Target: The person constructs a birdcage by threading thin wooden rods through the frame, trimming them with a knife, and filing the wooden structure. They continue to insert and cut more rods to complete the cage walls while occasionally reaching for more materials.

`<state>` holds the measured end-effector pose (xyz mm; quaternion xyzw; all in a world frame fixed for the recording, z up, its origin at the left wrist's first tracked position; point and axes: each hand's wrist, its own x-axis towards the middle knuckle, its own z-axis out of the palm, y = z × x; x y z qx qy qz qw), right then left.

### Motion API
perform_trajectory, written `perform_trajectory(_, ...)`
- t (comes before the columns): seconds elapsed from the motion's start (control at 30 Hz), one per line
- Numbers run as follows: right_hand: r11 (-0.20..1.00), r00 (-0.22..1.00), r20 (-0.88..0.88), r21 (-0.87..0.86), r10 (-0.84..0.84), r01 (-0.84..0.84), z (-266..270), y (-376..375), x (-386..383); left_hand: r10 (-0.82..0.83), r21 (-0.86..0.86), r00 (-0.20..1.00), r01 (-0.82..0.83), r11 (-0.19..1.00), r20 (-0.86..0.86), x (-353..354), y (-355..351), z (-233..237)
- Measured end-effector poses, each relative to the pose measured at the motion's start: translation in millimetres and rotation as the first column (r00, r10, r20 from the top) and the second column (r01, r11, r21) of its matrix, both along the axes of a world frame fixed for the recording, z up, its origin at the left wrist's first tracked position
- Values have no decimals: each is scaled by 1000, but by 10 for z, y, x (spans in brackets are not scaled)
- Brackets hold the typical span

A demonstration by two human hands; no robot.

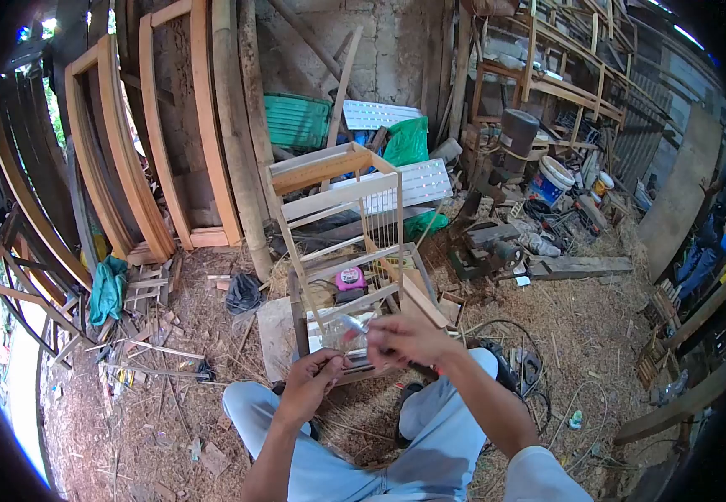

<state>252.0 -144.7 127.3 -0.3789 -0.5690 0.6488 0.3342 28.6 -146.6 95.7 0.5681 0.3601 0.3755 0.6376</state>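
A light wooden frame with thin upright bars [342, 194] stands before me on a low wooden structure. My left hand [312, 378] is closed in a pinch near the frame's lower front; what it pinches is too small to name. Beside it on the right, my right hand [405, 339] has its fingers wrapped round a small tool with a pale, shiny end [352, 324], which points up and to the left. Behind the hands, inside the structure, lies a pink and black tape measure [349, 279].
Wooden door frames [200, 125] lean at the left. A black bag [246, 294] lies left of the structure. At the right are a white-and-blue bucket [552, 180], cables and planks [580, 267]. Wood shavings cover the floor. A person in blue [702, 251] is at the far right.
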Motion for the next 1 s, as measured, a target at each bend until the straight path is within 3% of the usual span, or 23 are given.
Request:
perform_trajectory(0.07, 1000, 999, -43, -22, 3, -4, -20, 20, 15, 25, -28, 997, -23, 999, 73, 70, 12, 4)
perform_trajectory(0.13, 1000, 994, -110, -25, 1, -4, 28, 10, 9, 131, 319, 979, -76, 945, -157, 78, 18, 31)
perform_trajectory(0.27, 1000, 998, -51, 8, 29, -28, 47, 14, -44, 233, 382, 957, -152, 911, -175, 188, -38, -41)
perform_trajectory(0.4, 1000, 1000, 0, 27, 10, -10, 67, -21, 11, 213, 413, 962, -126, 902, -173, 164, -55, -85)
perform_trajectory(0.5, 995, 999, 46, 102, -18, 13, 67, -46, 37, 141, 341, 983, -94, 935, -115, 109, -67, -86)
perform_trajectory(0.57, 997, 998, 50, 62, -48, 45, -19, -43, 38, 178, 448, 949, -45, 893, -261, 97, -125, 85)
perform_trajectory(0.6, 986, 983, 72, 32, -168, 166, 4, -64, 39, 174, 446, 948, -39, 894, -266, 52, -127, 70)
perform_trajectory(0.63, 985, 983, 68, 29, -173, 171, 2, -35, 129, 167, 407, 944, -40, 913, -283, -35, -122, 40)
perform_trajectory(0.7, 925, 920, -118, -124, -374, 360, -11, 52, 423, 154, 370, 939, -31, 928, -306, -201, -141, -13)
perform_trajectory(0.77, 923, 916, -136, -133, -379, 362, 27, 48, 596, 195, 514, 922, 5, 858, -334, -316, -165, -60)
perform_trajectory(0.9, 929, 918, -163, -142, -363, 342, 33, 60, 529, 225, 540, 932, -38, 841, -285, -222, -143, -71)
perform_trajectory(0.97, 937, 940, -151, -226, -305, 267, -172, 46, 213, 393, 713, 869, -69, 698, -301, -22, -69, -66)
perform_trajectory(1.0, 969, 956, -211, -183, -204, 166, -206, 2, 16, 426, 786, 862, -54, 616, -274, 85, -46, -60)
